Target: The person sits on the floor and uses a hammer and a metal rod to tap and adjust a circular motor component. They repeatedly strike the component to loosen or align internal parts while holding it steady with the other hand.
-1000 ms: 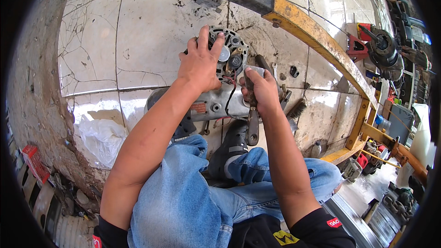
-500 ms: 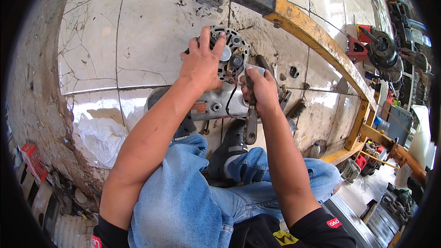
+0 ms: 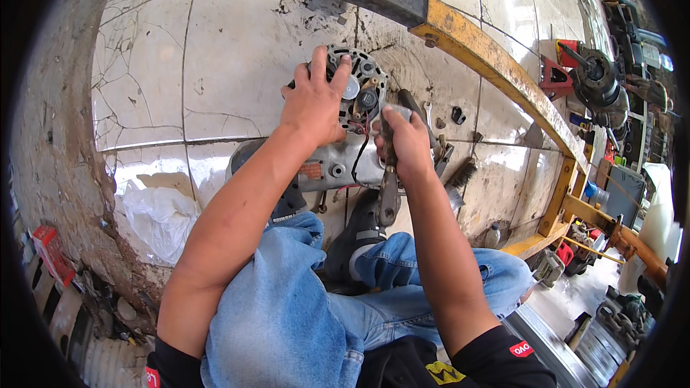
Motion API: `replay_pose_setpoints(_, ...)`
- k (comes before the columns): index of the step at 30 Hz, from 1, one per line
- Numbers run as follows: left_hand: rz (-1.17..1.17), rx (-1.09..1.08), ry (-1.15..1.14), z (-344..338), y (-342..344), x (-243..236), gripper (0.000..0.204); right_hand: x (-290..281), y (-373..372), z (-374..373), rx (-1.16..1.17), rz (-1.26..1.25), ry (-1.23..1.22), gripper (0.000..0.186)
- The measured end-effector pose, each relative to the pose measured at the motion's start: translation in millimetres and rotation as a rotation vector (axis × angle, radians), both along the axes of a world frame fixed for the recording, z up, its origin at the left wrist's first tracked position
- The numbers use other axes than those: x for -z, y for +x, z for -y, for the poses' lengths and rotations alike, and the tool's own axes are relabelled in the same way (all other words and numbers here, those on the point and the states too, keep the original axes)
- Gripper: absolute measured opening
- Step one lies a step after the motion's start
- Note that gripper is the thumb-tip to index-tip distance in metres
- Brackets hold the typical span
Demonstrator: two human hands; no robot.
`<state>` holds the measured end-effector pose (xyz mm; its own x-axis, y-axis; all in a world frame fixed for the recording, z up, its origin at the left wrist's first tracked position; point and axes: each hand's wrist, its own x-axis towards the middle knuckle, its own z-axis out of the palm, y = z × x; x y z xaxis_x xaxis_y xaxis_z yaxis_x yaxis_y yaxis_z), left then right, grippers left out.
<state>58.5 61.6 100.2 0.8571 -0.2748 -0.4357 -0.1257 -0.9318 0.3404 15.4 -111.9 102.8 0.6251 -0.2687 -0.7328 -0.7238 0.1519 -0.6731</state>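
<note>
My left hand (image 3: 316,100) grips the round, slotted metal end of an alternator-like part (image 3: 368,93), fingers spread over its top and left side. My right hand (image 3: 402,140) is closed round a worn metal tool with a long handle (image 3: 389,201), thumb on top, just right of the round part. Below both hands lies a silver metal housing (image 3: 338,172), partly covered by my left forearm, with red and black wires (image 3: 358,154) running over it. A wrench (image 3: 428,115), small black fittings (image 3: 457,115) and a brush (image 3: 463,176) lie to the right.
A yellow and dark steel beam frame (image 3: 489,54) arches over the cracked tiled floor (image 3: 144,50). A red stand and machine parts (image 3: 596,75) crowd the right. A white plastic bag (image 3: 158,219) lies left of my legs, and a red box (image 3: 54,255) is at the far left.
My left hand and the round part have shifted very slightly downward. The lower end of the tool in my right hand has moved a little to the left.
</note>
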Motion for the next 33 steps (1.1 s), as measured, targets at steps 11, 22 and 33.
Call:
replay_pose_setpoints(11,0.055,-0.033,-0.046,0.8,-5.4,7.7,0.119,2.3,-5.2,-0.2,0.004,0.009,0.009,0.021)
replay_pose_setpoints(22,0.001,0.026,-0.003,-1.4,-1.4,2.0,0.125,-4.3,-10.2,-4.4,0.011,-0.005,0.011,0.019)
replay_pose_setpoints(33,0.018,0.007,-0.011,-0.8,-0.3,3.9,0.125,-0.6,-2.2,-5.1,0.0,0.029,-0.01,0.021)
